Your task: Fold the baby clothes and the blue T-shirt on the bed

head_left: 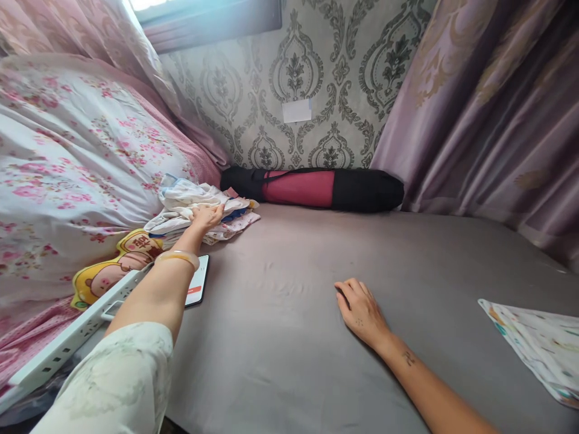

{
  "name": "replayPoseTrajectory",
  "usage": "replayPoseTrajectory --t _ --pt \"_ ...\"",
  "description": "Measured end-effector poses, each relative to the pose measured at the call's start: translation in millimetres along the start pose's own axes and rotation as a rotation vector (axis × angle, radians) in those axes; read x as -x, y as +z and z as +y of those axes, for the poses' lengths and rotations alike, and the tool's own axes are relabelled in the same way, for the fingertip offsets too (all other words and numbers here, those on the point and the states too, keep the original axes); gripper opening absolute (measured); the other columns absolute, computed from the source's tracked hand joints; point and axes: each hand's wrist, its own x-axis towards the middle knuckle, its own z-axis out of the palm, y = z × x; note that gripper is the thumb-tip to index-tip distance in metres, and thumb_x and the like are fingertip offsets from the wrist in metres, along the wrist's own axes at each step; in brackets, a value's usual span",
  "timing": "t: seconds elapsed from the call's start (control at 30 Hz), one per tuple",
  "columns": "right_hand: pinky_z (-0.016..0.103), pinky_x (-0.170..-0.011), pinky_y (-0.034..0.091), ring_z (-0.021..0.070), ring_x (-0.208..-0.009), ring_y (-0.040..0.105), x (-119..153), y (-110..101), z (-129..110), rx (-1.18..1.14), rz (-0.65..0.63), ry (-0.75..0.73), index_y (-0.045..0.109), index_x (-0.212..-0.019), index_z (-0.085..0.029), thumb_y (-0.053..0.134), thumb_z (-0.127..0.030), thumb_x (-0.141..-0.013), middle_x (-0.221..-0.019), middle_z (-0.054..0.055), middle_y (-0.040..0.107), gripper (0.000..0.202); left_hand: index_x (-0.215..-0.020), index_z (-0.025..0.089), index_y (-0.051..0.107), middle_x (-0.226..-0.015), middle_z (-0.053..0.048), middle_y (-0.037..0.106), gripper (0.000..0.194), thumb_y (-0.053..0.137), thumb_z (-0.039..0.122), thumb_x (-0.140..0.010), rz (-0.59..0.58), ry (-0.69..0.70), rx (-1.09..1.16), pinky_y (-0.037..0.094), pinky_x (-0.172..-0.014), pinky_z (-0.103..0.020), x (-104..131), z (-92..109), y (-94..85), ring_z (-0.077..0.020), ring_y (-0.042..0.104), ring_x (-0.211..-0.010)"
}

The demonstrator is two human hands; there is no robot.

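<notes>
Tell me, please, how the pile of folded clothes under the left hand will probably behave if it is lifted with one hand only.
The pile of folded clothes looks like thin, soft fabric, so it would probably sag and be light. Its layers lie loose and uneven, so some may slide apart or unfold. The left hand rests on top only, fingers spread, so a grip from above likely takes just the upper pieces.

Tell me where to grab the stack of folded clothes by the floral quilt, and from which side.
Grip the stack of folded clothes at its near edge, where the left hand already rests on top. Come from the open grey sheet side: the floral quilt crowds its left, and the layers' loose edges face the sheet, so fingers can slide underneath.
</notes>
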Motion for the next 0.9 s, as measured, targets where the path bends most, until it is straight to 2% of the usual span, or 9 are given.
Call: replayPoseTrajectory --t 0.1,0.2,0.27,0.37,0.5,0.57,0.63,0.73,0.9 --pt "0.036 -0.084 0.048 0.0226 -0.091 0.057 0 -1 -1 -0.012 0.011 -0.008 0.064 -0.112 -0.021 0.041 -0.023 -0.097 -0.101 0.008 0.062 0.027 -0.114 0.012 0.066 -0.142 -0.023 0.048 0.049 0.044 0.050 -0.092 -0.051 -0.130 -0.144 0.021 -0.105 -0.072 0 2 3.0 -0.0488 0.028 -0.137" --pt "0.037 -0.084 0.048 0.0229 -0.091 0.057 0 -2 -2 -0.023 0.013 -0.007 0.064 -0.111 -0.019 0.042 -0.022 -0.097 -0.100 0.009 0.062 0.027 -0.126 0.015 0.061 -0.148 -0.024 0.042 0.055 0.037 0.052 -0.094 -0.105 -0.176 -0.212 0.025 -0.105 -0.069 1 7 -0.6 -0.0488 0.027 -0.139" --pt "0.037 -0.084 0.048 0.0234 -0.092 0.056 0 -2 -2 -0.026 0.010 -0.003 0.064 -0.111 -0.018 0.042 -0.021 -0.097 -0.100 0.009 0.062 0.026 -0.126 0.013 0.062 -0.145 -0.025 0.046 0.054 0.033 0.048 -0.096 -0.041 -0.150 -0.149 0.025 -0.105 -0.069 0 12 -5.4 -0.0472 0.033 -0.137" --pt "0.037 -0.083 0.048 0.0235 -0.092 0.057 0 -2 -3 -0.024 0.014 -0.003 0.064 -0.111 -0.019 0.043 -0.021 -0.096 -0.100 0.009 0.062 0.025 -0.124 0.011 0.063 -0.140 -0.022 0.053 0.054 0.024 0.040 -0.100 0.123 -0.066 -0.031 0.026 -0.108 -0.062 -4 23 -13.5 -0.0396 0.040 -0.135" --pt "0.036 -0.081 0.048 0.0230 -0.090 0.057 0 -2 -2 -0.020 0.027 -0.006 0.064 -0.109 -0.020 0.044 -0.020 -0.096 -0.098 0.008 0.062 0.025 -0.120 0.016 0.066 -0.129 -0.015 0.062 0.057 0.024 0.049 -0.100 0.288 0.096 0.290 0.031 -0.108 -0.050 -8 45 -20.5 -0.0317 0.050 -0.126" --pt "0.036 -0.081 0.047 0.0229 -0.089 0.057 0 -2 -2 -0.020 0.025 -0.006 0.064 -0.109 -0.020 0.044 -0.020 -0.096 -0.098 0.008 0.062 0.025 -0.117 0.016 0.068 -0.120 -0.012 0.066 0.060 0.030 0.058 -0.098 0.314 0.188 0.522 0.036 -0.103 -0.046 -8 60 -20.9 -0.0296 0.055 -0.117" --pt "0.036 -0.082 0.047 0.0230 -0.090 0.057 0 -1 -2 -0.025 0.021 -0.007 0.064 -0.110 -0.019 0.044 -0.020 -0.096 -0.098 0.008 0.062 0.025 -0.114 0.014 0.069 -0.112 -0.010 0.067 0.064 0.035 0.065 -0.094 0.299 0.228 0.730 0.040 -0.097 -0.042 -3 76 -18.6 -0.0279 0.057 -0.111" --pt "0.036 -0.082 0.047 0.0229 -0.091 0.057 0 0 -1 -0.032 0.028 -0.009 0.064 -0.110 -0.020 0.044 -0.020 -0.095 -0.099 0.008 0.063 0.025 -0.107 0.018 0.070 -0.102 -0.008 0.069 0.061 0.042 0.069 -0.090 0.249 0.204 0.976 0.043 -0.091 -0.039 9 101 -10.6 -0.0247 0.059 -0.104" --pt "0.036 -0.083 0.047 0.0227 -0.091 0.057 0 0 0 -0.045 0.022 -0.014 0.064 -0.110 -0.021 0.045 -0.019 -0.095 -0.099 0.008 0.063 0.025 -0.101 0.016 0.070 -0.089 -0.006 0.069 0.058 0.041 0.066 -0.092 0.102 0.184 1.211 0.046 -0.082 -0.033 41 136 10.1 -0.0183 0.063 -0.090"
